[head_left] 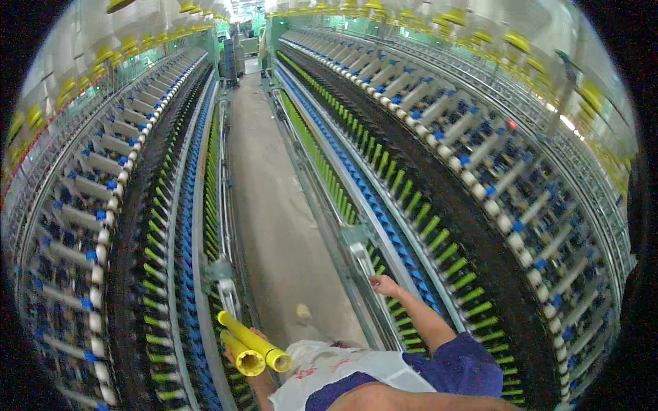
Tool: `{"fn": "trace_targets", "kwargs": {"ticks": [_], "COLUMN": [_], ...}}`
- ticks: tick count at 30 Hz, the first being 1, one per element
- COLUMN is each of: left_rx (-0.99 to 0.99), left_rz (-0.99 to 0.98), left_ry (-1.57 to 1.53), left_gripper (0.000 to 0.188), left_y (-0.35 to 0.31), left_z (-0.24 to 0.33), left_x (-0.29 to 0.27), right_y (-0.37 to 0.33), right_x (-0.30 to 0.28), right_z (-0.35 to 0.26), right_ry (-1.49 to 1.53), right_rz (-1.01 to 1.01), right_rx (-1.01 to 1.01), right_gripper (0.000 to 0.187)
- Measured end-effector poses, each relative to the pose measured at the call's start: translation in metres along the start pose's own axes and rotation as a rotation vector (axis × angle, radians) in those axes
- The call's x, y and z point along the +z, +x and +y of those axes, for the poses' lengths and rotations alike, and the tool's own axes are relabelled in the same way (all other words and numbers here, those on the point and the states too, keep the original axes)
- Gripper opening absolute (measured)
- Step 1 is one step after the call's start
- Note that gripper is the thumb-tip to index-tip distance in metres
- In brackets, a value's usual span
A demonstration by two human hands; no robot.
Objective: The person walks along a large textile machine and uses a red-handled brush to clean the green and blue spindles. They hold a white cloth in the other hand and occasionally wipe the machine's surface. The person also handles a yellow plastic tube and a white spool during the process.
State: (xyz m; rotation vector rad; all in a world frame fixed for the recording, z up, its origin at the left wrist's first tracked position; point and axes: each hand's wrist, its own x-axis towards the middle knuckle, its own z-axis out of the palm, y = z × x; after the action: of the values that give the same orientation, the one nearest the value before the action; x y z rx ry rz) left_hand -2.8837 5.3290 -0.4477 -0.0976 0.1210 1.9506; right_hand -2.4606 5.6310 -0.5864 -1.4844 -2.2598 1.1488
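Two yellow hollow tubes (252,340) lie side by side, slanting, with their open ends toward me at the lower left. My left hand (257,333) is wrapped round them and mostly hidden beneath them. Out to the right, my right hand (386,285) is held over the edge of the right-hand machine, by a grey metal bracket (356,236) and the green bobbins of the lower row (332,188). Its fingers are curled together. Anything between them is too small to make out.
Long spinning machines flank a narrow aisle floor (267,178). Rows of upright green bobbins (432,225), blue parts (384,216) and white rollers (469,179) run along them. Yellow-ended pale packages (517,42) hang overhead. A pale scrap (303,311) lies on the floor.
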Motion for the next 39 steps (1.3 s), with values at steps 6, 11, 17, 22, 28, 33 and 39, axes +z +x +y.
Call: {"fn": "trace_targets", "kwargs": {"ticks": [6,11,17,22,28,33,39], "left_rx": [-0.232,-0.258,-0.296,-0.132,0.15,0.292,0.103], "left_rz": [-0.176,-0.151,-0.081,0.025,0.194,0.26,0.187], "left_ry": [-0.372,0.175,0.116,0.047,-0.146,0.163,0.071], "left_gripper": [0.081,0.081,0.079,0.074,0.074,0.064,0.07], "left_y": [0.279,0.495,0.732,0.901,1.063,1.271,1.585], "left_z": [0.01,-0.012,-0.033,-0.029,-0.012,0.028,0.042], "left_x": [0.046,0.133,0.156,0.175,0.207,0.149,0.2], "right_y": [0.143,0.316,0.55,0.759,0.982,1.224,1.461], "right_x": [0.021,-0.022,-0.08,-0.151,-0.219,-0.332,-0.459], "right_z": [-0.185,-0.234,-0.225,-0.242,-0.286,-0.342,-0.382], "right_ry": [0.451,0.122,0.304,0.115,0.512,1.459,2.043], "right_rz": [-0.657,-0.764,-0.636,-0.407,-0.324,-0.172,-0.267], "right_rx": [-0.213,-0.183,-0.478,-0.764,-0.321,0.084,0.264], "right_gripper": [0.058,0.038,0.035,0.03,0.027,0.032,0.031]}}
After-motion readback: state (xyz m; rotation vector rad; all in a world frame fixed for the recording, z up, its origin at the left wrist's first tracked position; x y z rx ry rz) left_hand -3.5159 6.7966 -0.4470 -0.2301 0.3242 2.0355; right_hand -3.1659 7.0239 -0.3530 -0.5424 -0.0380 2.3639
